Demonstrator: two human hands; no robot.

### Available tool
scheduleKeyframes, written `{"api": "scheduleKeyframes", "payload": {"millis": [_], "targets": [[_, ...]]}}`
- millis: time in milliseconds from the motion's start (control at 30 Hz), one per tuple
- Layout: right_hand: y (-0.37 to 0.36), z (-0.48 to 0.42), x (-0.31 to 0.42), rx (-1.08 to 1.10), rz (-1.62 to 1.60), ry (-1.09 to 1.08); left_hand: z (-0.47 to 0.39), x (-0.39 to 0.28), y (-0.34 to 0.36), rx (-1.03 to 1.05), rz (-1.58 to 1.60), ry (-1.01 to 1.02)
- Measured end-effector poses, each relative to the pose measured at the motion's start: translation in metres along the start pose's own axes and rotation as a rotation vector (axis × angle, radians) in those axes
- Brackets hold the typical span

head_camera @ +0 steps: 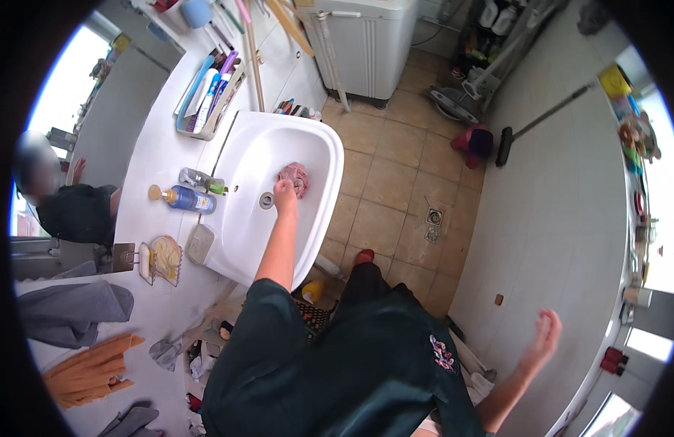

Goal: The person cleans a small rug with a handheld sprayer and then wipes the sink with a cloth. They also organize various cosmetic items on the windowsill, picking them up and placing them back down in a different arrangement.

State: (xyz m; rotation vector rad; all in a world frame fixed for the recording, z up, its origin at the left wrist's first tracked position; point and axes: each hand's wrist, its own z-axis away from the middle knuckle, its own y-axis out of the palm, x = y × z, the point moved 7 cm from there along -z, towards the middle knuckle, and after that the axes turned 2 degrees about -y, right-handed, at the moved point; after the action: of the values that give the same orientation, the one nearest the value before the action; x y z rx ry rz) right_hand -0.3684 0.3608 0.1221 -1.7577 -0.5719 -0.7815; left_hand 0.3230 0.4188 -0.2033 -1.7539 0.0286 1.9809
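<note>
Inside the white washbasin (249, 240), my left hand (285, 191) is closed on a crumpled pink cloth (299, 173), just beside the metal drain (266, 200). The hand covers part of the cloth. My right hand (543, 336) hangs in the air at the far right, near the white wall (522, 257); its fingers are loosely extended and nothing is in them. Left of the basin stand a blue pump bottle (190, 200), a clear bottle with a green top (214, 184) and a translucent plastic box (201, 244).
A toothbrush holder (210, 128) sits on the ledge. A wire soap rack (165, 259) and cloths, one an orange cloth (94, 371), hang at left. Ahead stands a white washing machine (364, 49). On the tiled floor (378, 180) are a drain (434, 217) and a broom (506, 146).
</note>
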Motion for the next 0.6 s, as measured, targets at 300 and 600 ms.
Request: {"api": "scheduleKeyframes", "payload": {"millis": [300,600], "targets": [[0.301,0.074,0.177,1.171,-0.116,-0.559,-0.048,0.033,0.028,0.057,-0.495,-0.369],[0.462,0.145,0.199,1.588,-0.12,-0.254,0.021,0.045,-0.003,0.193,0.024,-0.244]]}}
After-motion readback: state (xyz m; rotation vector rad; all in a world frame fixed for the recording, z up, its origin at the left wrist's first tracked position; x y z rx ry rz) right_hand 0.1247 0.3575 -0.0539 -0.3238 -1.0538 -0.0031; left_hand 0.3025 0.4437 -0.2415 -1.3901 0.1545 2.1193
